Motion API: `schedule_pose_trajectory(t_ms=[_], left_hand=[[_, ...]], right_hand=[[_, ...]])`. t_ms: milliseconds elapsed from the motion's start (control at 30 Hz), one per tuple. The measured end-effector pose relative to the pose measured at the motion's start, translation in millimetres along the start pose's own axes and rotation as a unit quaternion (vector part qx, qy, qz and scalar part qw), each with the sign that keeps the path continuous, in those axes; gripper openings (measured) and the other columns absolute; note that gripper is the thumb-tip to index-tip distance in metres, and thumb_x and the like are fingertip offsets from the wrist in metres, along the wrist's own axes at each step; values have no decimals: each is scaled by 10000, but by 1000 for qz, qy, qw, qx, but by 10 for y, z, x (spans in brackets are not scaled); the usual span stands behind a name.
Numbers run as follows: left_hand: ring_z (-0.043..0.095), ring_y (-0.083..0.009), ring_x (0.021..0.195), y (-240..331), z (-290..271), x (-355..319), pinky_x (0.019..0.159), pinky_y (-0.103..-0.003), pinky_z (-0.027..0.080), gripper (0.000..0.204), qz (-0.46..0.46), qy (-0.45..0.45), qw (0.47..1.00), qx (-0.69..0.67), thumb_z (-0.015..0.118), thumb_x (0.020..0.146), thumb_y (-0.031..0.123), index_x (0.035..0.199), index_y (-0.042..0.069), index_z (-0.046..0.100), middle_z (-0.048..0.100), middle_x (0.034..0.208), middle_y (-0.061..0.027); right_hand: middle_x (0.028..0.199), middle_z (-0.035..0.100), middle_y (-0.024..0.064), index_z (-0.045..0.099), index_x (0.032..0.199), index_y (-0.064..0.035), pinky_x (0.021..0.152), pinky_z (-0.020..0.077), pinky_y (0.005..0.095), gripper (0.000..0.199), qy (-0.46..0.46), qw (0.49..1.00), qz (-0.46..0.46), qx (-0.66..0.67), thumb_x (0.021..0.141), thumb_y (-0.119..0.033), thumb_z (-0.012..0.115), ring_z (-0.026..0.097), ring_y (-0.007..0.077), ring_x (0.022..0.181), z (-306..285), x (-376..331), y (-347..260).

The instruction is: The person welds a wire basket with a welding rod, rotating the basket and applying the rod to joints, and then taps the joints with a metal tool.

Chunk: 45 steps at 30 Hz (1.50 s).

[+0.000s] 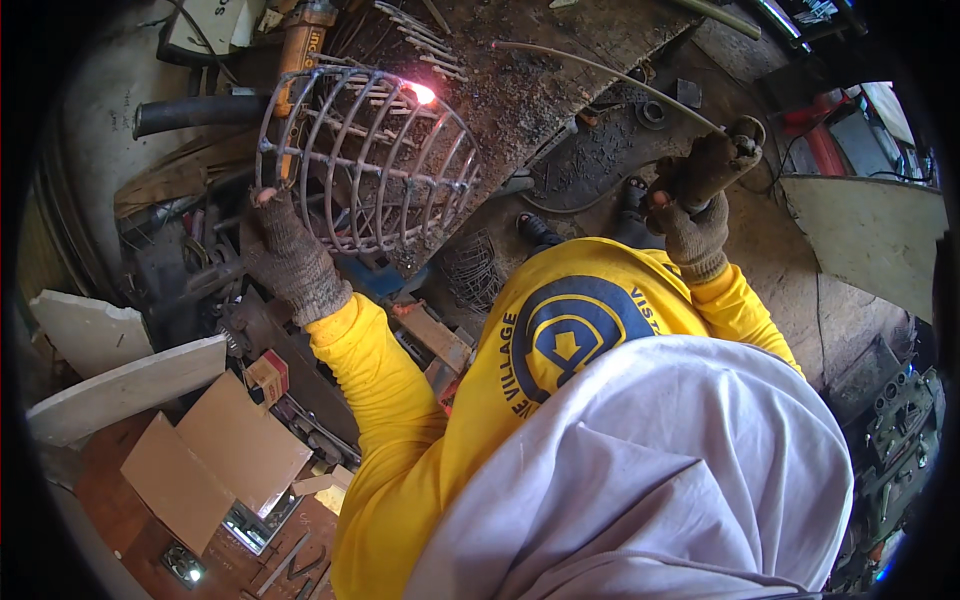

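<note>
A rounded cage of welded metal bars stands at the upper left, over the dirty work table. On its upper edge a spot glows pink-white. My left hand, in a brown fingerless knit glove, is closed on the cage's near left rim. Out to the right, my gloved right hand grips a worn welding electrode holder. From its jaws a long, slightly bent welding rod reaches left, its reddish tip apart from the cage. Behind the cage bars lies a yellow-orange power tool.
Grit and short metal rods litter the table. A dark pipe juts out left of the cage. Below stand an opened cardboard box and pale boards. Another wire cage sits on the floor near my feet.
</note>
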<state>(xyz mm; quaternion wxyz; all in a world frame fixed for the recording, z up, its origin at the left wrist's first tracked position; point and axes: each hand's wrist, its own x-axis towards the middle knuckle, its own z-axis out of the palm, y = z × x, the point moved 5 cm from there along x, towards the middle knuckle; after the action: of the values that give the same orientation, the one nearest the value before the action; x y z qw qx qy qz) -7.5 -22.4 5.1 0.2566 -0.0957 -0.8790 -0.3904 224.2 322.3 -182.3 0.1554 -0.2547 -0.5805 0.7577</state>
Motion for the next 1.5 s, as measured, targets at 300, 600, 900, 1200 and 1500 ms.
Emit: schedule_pose_trajectory(t_ms=[300,600,900,1200,1500], left_hand=[[622,-376,782,421,222,113,722,-432,451,556,1,-87,969,230,561,936,518,938,-19,704,671,851,-227],[624,-359,751,385,221,132,701,-433,459,663,-25,-73,977,198,606,871,613,921,-45,666,660,821,-212],[621,-337,717,369,207,138,676,-424,461,692,-27,-66,980,186,625,847,645,884,-46,651,653,787,-186],[632,-374,823,372,218,120,765,-433,462,635,-40,-86,975,200,583,904,571,1016,-44,689,676,900,-239],[640,-327,767,214,231,145,698,-409,479,500,67,-82,945,308,613,899,474,985,-15,668,661,853,-174]], right_hand=[[890,678,38,630,1143,-23,774,512,296,441,-21,995,-46,-82,749,-149,784,637,154,788,21,-15,-41],[886,693,55,641,1124,-27,771,519,311,442,-45,992,-48,-111,731,-175,782,653,167,801,63,-18,-100],[898,701,70,647,1103,-22,781,519,314,453,-48,990,-45,-122,709,-191,796,657,177,803,87,-11,-82],[892,700,70,645,1088,-24,770,520,315,428,-48,990,-43,-128,720,-182,796,655,176,795,97,-8,-78],[942,692,72,628,1108,-28,764,527,301,419,-43,990,-39,-130,738,-153,782,659,166,813,121,-3,-88]])
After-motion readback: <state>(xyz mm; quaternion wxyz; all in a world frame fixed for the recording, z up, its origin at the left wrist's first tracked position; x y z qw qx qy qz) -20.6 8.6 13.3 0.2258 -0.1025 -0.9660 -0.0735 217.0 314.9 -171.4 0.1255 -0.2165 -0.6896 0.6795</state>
